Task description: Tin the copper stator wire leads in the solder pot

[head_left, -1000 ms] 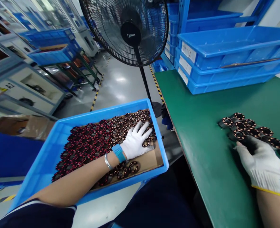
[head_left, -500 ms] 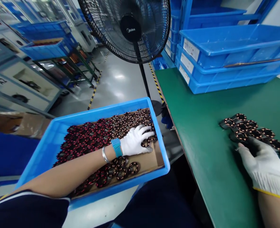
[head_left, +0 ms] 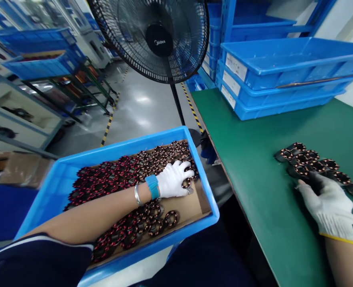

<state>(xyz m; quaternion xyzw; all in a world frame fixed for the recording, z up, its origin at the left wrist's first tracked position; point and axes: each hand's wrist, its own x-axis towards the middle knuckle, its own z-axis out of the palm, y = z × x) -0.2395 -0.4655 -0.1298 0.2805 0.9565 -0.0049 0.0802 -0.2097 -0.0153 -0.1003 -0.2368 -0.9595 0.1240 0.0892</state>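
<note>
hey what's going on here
A person in white gloves has a hand at each of two groups of ring-shaped parts. The left hand is down among the wound rings in a blue bin, where cardboard shows at one end. The right hand is at a small cluster of similar rings on the green table. Whether either hand grips a ring is unclear.

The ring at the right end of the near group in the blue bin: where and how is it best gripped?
Probably the outer wall, from above right: this ring lies open end up, with bare cardboard to its right and another ring close on its left.
</note>
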